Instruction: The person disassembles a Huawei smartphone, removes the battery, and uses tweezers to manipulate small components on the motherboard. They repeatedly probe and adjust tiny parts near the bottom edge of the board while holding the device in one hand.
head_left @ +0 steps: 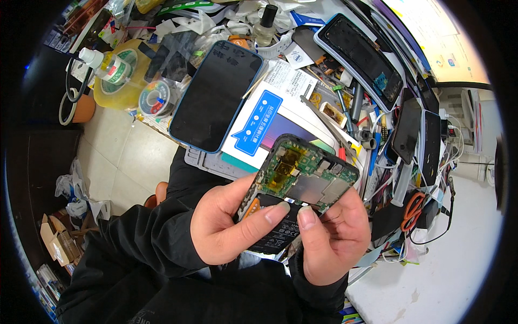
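Note:
Between my two hands is an opened smartphone (318, 186) with its back off, tilted above my lap. Its green circuit board with metal shields and amber tape faces me, and a black battery (279, 229) fills the lower part. My left hand (232, 221) grips the phone's left edge, its thumb lying over the battery's top. My right hand (337, 237) holds the right edge, thumb tip pressed where board and battery meet. Fingers behind the phone are hidden. Just beyond it lies a white box (251, 137) with a blue label.
A dark blue-edged phone (218, 97) lies at the bench's left. Tweezers (326, 121), screwdrivers and small parts clutter the right, below a cracked phone (361, 59). A solder spool (155, 98), a pump bottle (108, 66) and a glass bottle (264, 29) stand farther back. A lit screen (448, 40) is at far right.

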The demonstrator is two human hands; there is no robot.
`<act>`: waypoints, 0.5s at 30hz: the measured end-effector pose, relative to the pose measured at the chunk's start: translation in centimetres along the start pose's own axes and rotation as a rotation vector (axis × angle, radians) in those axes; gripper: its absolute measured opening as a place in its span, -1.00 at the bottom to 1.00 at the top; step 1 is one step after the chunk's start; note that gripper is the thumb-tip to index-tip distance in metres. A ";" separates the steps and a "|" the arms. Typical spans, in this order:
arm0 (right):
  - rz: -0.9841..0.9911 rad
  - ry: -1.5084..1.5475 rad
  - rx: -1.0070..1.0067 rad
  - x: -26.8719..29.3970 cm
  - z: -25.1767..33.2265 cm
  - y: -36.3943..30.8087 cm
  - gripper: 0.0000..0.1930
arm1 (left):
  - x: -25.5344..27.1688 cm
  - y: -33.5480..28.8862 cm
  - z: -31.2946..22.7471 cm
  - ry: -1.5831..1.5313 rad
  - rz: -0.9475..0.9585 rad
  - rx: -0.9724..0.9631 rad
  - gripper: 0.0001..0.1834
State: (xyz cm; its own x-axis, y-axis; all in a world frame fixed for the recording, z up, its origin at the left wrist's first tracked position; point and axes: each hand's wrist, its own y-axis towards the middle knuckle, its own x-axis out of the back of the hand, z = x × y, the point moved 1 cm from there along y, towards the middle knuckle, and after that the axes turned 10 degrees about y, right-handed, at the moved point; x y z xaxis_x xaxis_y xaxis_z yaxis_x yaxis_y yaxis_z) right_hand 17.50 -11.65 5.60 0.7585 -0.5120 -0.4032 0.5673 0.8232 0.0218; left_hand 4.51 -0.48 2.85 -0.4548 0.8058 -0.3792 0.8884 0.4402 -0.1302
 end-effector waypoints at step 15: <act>-0.064 0.030 -0.001 0.5 -0.7 -0.6 -0.46 | -0.3 0.1 0.0 0.038 0.028 -0.006 -0.56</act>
State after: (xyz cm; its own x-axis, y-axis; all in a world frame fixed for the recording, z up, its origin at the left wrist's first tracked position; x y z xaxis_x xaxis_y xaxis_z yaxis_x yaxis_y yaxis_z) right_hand 17.28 -12.25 4.77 0.7105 -0.5563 -0.4309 0.6141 0.7892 -0.0063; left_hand 4.71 -0.69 2.91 -0.4322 0.8320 -0.3478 0.9003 0.4198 -0.1148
